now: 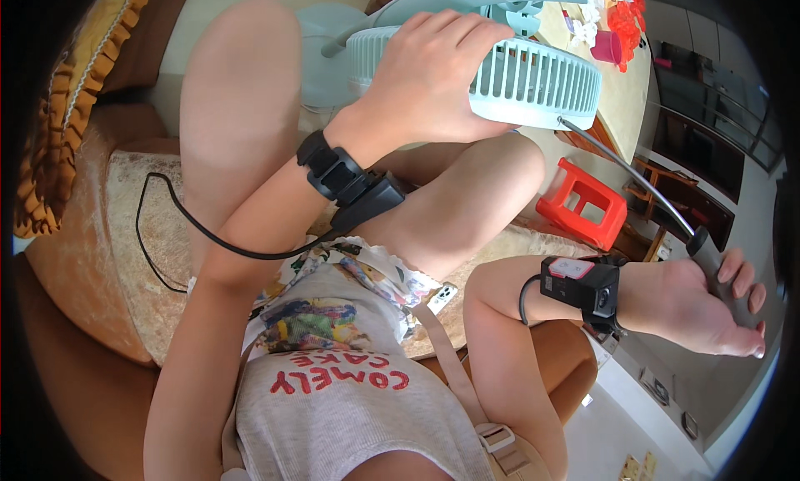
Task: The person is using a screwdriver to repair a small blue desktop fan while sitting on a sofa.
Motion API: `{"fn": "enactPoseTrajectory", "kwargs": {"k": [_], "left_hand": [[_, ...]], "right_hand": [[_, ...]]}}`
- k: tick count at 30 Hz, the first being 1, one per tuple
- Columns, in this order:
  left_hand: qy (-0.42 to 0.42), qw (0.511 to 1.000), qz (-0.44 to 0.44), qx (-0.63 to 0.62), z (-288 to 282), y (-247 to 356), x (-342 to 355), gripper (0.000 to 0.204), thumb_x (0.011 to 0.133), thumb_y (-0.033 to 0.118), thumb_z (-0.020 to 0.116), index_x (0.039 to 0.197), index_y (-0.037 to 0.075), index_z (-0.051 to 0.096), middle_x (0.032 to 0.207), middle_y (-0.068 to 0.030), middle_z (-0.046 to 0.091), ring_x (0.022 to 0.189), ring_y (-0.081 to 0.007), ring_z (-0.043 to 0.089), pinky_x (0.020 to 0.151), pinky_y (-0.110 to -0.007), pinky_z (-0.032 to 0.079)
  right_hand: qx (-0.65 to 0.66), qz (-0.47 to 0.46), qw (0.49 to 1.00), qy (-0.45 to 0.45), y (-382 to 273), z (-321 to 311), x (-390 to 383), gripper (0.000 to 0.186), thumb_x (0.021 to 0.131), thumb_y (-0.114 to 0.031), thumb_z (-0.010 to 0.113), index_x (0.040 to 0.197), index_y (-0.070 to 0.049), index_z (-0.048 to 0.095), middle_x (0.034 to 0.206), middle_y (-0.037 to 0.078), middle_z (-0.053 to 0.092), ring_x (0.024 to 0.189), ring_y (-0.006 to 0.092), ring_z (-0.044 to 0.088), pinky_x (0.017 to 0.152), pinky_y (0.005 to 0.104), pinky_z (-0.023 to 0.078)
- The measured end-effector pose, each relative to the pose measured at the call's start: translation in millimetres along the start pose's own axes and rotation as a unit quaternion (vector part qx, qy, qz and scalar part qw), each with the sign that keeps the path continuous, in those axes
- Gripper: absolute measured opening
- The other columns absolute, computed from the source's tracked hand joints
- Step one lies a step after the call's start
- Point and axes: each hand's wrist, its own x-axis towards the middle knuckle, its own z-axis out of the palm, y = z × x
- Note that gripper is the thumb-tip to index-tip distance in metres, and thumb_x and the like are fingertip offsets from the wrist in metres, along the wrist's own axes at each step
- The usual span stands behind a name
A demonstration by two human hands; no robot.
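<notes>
My left hand point(429, 77) is closed over the rim of a light blue fan point(537, 85), fingers on top and thumb lower down. The fan's slatted cage lies tilted over, its grey pole and round base point(321, 89) behind it. In my right hand point(683, 306), out to the right, is the dark grey handle of a long-shafted screwdriver point(637, 177). Its tip meets the cage's lower rim near a small screw hole. Whether a screw sits there is too small to tell.
A red plastic stool point(583, 210) stands beyond my knee. On a table at the far right are a pink cup point(607, 47) and a red plastic bag point(627, 27). A phone point(444, 296) lies by my hip; a black cable point(208, 231) runs from my left wrist.
</notes>
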Motion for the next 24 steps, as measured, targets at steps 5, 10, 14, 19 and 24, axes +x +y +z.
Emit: {"fn": "enactPoseTrajectory", "kwargs": {"k": [5,10,14,19,24], "left_hand": [[-0.004,1.000,0.003,0.005,0,-1,-1,0.065,0.048,0.033,0.083,0.103,0.009,0.057,0.097,-0.0078,0.062,0.088,-0.0261,0.059,0.077,-0.037,0.046],[-0.014,1.000,-0.005,0.001,-3,1,-1,0.066,0.048,0.033,0.083,0.104,0.009,0.057,0.097,-0.0079,0.062,0.089,-0.0263,0.059,0.077,-0.037,0.046],[-0.015,1.000,0.005,-0.002,-2,2,-2,0.067,0.048,0.034,0.084,0.104,0.010,0.057,0.098,-0.0078,0.061,0.089,-0.0264,0.059,0.077,-0.037,0.046],[-0.019,1.000,-0.006,0.010,-1,4,0,0.066,0.049,0.033,0.083,0.105,0.010,0.056,0.097,-0.0075,0.061,0.090,-0.0261,0.058,0.078,-0.037,0.045],[-0.004,1.000,-0.018,0.013,-5,2,0,0.064,0.050,0.033,0.082,0.104,0.011,0.056,0.098,-0.0067,0.061,0.089,-0.0261,0.058,0.077,-0.037,0.045]], "right_hand": [[0.132,0.060,0.987,-0.065,6,-14,14,0.020,0.089,-0.035,0.047,0.079,-0.018,0.043,0.072,0.001,0.043,0.052,0.0114,0.035,0.045,0.0231,0.027],[0.362,0.179,0.897,-0.177,19,-19,33,0.026,0.079,-0.035,0.059,0.063,-0.016,0.052,0.058,-0.006,0.047,0.041,0.0050,0.038,0.038,0.0163,0.028],[0.516,0.245,0.762,-0.305,30,-20,54,0.024,0.076,-0.036,0.060,0.065,-0.016,0.055,0.054,-0.007,0.048,0.036,0.0057,0.038,0.036,0.0175,0.030],[0.308,0.080,0.931,-0.178,9,-9,28,0.024,0.080,-0.036,0.060,0.080,-0.012,0.063,0.081,0.001,0.061,0.077,0.0165,0.056,0.070,0.0381,0.045],[0.057,0.005,0.987,-0.152,-17,-16,12,0.020,0.089,-0.025,0.048,0.089,-0.007,0.058,0.082,0.006,0.055,0.080,0.0228,0.049,0.076,0.0412,0.036]]}}
